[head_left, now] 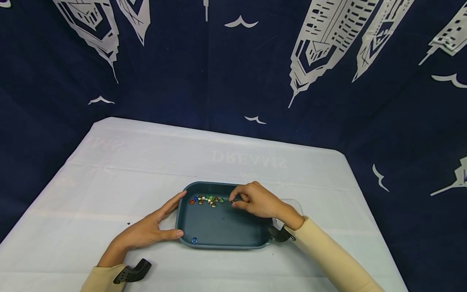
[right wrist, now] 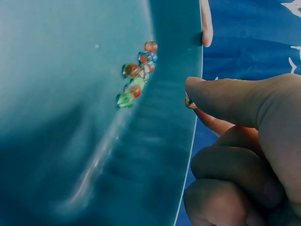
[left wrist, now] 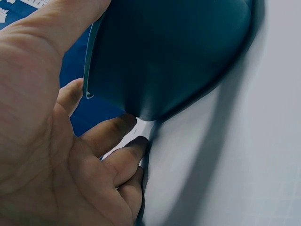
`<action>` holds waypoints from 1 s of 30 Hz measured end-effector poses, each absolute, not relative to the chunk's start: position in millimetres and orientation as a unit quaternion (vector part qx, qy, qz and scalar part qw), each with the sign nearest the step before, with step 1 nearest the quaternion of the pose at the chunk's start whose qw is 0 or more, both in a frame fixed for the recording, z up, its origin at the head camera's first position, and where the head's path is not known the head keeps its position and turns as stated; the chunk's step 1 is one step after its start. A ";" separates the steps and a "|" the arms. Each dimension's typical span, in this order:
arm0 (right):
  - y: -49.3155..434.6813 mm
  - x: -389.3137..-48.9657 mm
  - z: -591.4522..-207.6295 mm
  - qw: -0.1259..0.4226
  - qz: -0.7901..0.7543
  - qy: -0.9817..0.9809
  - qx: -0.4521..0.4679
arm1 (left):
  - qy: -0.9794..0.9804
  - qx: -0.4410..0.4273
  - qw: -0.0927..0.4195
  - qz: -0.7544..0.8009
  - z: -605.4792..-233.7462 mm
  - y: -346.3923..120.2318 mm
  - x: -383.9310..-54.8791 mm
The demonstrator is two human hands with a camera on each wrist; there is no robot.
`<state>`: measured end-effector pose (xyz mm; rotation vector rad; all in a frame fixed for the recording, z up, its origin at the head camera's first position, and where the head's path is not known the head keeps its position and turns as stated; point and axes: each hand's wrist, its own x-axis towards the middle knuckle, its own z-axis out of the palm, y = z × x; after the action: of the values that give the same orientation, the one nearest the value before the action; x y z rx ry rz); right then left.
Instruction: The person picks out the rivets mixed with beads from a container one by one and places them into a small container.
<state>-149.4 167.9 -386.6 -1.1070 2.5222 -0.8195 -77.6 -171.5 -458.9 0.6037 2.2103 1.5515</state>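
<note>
A dark teal tray (head_left: pixel 226 227) lies on the white-covered table. My left hand (head_left: pixel 146 231) spans its left end, thumb at the front corner and fingertips along the left rim; the left wrist view has those fingers (left wrist: pixel 108 134) against the tray's outer wall. Over the tray's back right part, my right hand (head_left: pixel 259 200) pinches a small glass marble (right wrist: pixel 190 102) between thumb and index finger, near rim height. Several coloured marbles (head_left: pixel 211 198) cluster inside along the back wall, green, amber, orange and blue. One blue marble (head_left: pixel 194 240) sits alone in the front left corner.
A clear plastic container (head_left: pixel 294 202) stands right of the tray, partly hidden by the right forearm. Black wrist mounts (head_left: pixel 133 272) sit on both sleeves. White cloth (head_left: pixel 109 182) covers the table, and a dark blue printed curtain (head_left: pixel 219 73) hangs behind it.
</note>
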 end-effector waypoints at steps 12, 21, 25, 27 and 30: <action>196.0 -142.7 -377.8 0.144 -0.297 0.877 -0.348 | 0.787 0.215 0.186 0.548 -458.6 -171.7 -76.7; 218.1 -140.6 -369.6 0.133 -0.291 0.890 -0.323 | 0.784 0.214 0.191 0.551 -458.7 -171.1 -76.3; 226.7 -140.0 -365.4 0.120 -0.290 0.898 -0.310 | 0.782 0.212 0.194 0.553 -458.4 -171.1 -76.4; 230.5 -139.4 -363.4 0.116 -0.290 0.900 -0.303 | 0.782 0.212 0.195 0.553 -458.3 -171.1 -76.5; 236.1 -137.2 -361.1 0.113 -0.289 0.904 -0.295 | 0.782 0.211 0.196 0.553 -458.2 -171.1 -76.4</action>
<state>-137.2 236.1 -361.1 -0.8659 2.6514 -0.8469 -76.4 -171.1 -458.2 0.5920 2.1909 1.5489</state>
